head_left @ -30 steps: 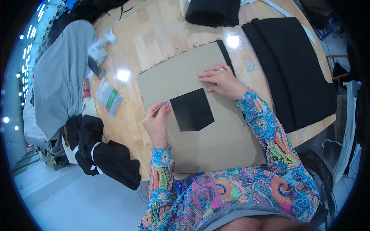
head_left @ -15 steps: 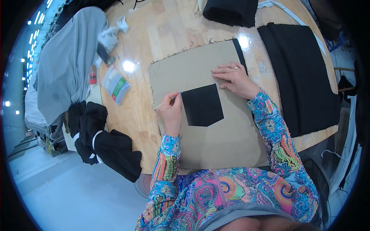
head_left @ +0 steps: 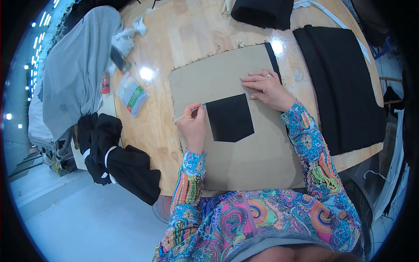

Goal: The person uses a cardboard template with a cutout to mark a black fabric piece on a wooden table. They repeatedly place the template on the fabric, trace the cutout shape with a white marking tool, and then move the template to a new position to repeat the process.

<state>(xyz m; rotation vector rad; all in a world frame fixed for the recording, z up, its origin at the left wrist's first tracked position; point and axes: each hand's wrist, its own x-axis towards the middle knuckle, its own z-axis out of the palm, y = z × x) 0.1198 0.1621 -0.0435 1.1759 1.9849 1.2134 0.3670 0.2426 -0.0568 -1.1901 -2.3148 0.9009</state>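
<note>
A tan piece of cloth point(head_left: 244, 168) with frayed edges lies flat before me, and a black pocket-shaped piece point(head_left: 230, 118) with a pointed lower edge rests on its middle. My left hand point(head_left: 192, 126) pinches a slim, pale pen point(head_left: 178, 118) whose tip touches the pocket piece's upper left corner or sits right beside it. Part of the pen is hidden by my fingers. My right hand point(head_left: 267, 91) lies on the tan cloth by the pocket piece's upper right corner, fingers stretched out. Black fabric point(head_left: 271, 56) shows along the tan cloth's right edge.
Folded black fabric point(head_left: 342, 87) lies at the table's right, and a black bundle point(head_left: 262, 13) at the far edge. On the left are a plastic packet point(head_left: 132, 94), a small red item point(head_left: 105, 83), white scraps point(head_left: 123, 41), grey cloth point(head_left: 76, 70) and a tied black bundle point(head_left: 131, 168).
</note>
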